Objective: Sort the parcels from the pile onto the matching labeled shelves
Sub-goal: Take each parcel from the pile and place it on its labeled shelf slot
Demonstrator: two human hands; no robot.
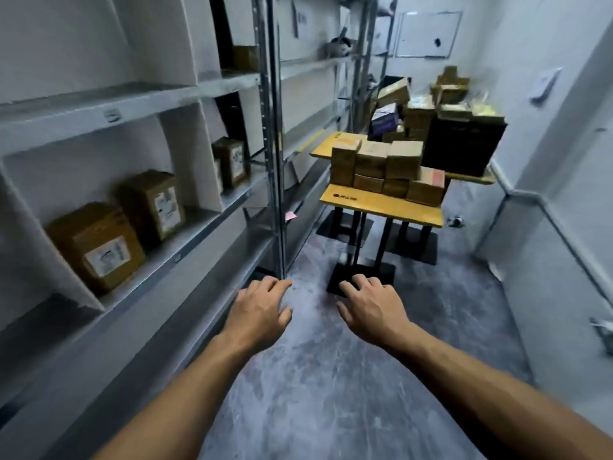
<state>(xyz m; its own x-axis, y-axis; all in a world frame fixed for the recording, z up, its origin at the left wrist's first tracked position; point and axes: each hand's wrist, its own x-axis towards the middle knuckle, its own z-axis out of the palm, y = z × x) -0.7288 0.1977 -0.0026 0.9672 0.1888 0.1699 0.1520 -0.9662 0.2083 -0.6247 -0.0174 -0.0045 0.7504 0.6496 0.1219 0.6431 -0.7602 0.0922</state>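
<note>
The pile of parcels [384, 171] is stacked in two layers along the back edge of the near desk [381, 207]. The brown cardboard boxes touch one another, and the front strip of the desk is bare. Behind it a second desk [326, 146] carries a looser heap of boxes [418, 111], with a large black box [464, 147] at its right end. More parcels stand on the shelf [212, 224] along the left wall, in compartments set apart by white dividers: a near parcel [96, 247], a middle parcel [152, 204] in the next bay and a far parcel [230, 161] further along, each with a white label facing out. A small tag [112, 115] is stuck on the edge of the shelf board above them. The left hand [262, 310] and the right hand [371, 303] reach forward, palms down, over the grey floor [331, 376], well apart from every parcel. Both hold nothing, and their fingers [277, 284] are loosely spread and slightly bent. The left hand is near the shelf's metal upright [273, 161]. A whiteboard [428, 34] hangs on the far wall.
</note>
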